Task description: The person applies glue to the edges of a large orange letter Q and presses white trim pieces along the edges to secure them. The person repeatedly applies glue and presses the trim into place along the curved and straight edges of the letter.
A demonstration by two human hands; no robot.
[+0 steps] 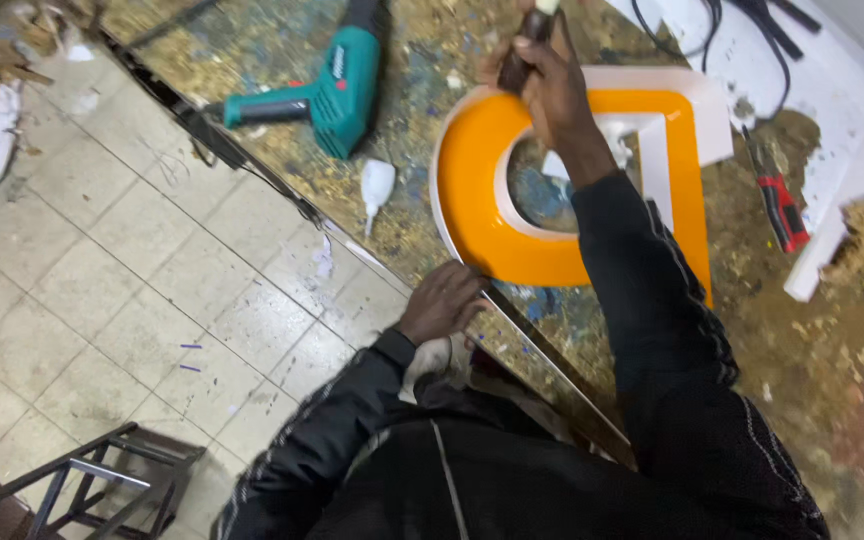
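A large orange sign letter [472, 190] with white side walls lies flat on a paint-stained workbench [432, 80]. My right hand [550, 85] reaches across the letter's far curved edge and grips a dark-handled tool [524, 48] whose working end is hidden by the hand. My left hand [440, 302] rests against the letter's near white rim at the bench's edge, fingers curled onto it. My dark sleeves cover both arms.
A teal power drill [327, 88] lies on the bench to the left of the letter, with a small white glue bottle [376, 186] beside it. A red-handled tool [780, 205] and white strips [837, 215] lie to the right. A metal stool frame [102, 480] stands on the tiled floor.
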